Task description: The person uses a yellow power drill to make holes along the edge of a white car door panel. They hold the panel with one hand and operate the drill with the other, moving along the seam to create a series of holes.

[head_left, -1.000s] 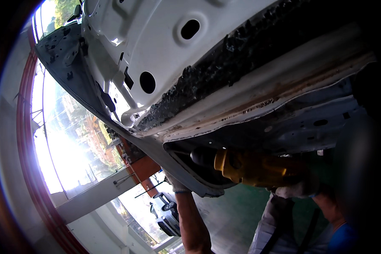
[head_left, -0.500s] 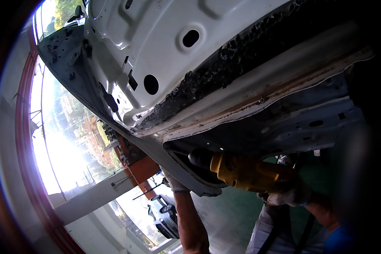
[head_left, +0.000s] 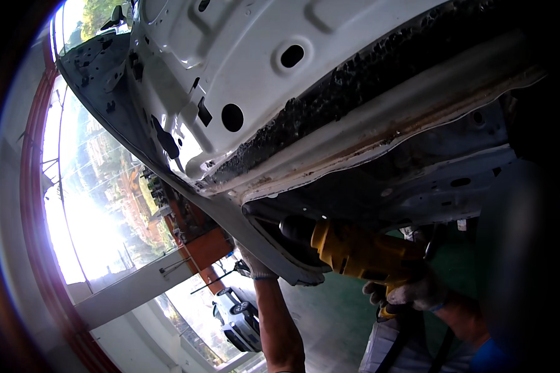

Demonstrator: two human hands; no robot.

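Note:
My right hand [head_left: 417, 291], in a pale glove with dark fingers, grips a yellow pistol-grip power tool [head_left: 370, 252]. Its black nose [head_left: 297, 230] points left into the dark opening of a car body frame [head_left: 280, 255]. Whatever sits at the tool's tip is hidden in shadow. My left hand [head_left: 253, 261], gloved too, reaches up to the outer edge of that frame. The panel covers its fingers, so their grip does not show.
Above lies a bare white car body panel [head_left: 255, 87] with holes and a strip of rough black sealant [head_left: 317, 99]. A rusty, wavy metal flange [head_left: 379, 143] runs below it. Left are bright windows [head_left: 93, 205], an orange beam [head_left: 210, 248] and a parked car [head_left: 238, 317].
The view has shifted slightly. The tool's rear and my right hand sit a little differently, and more of the yellow handle shows. My left hand stays at the frame's edge.

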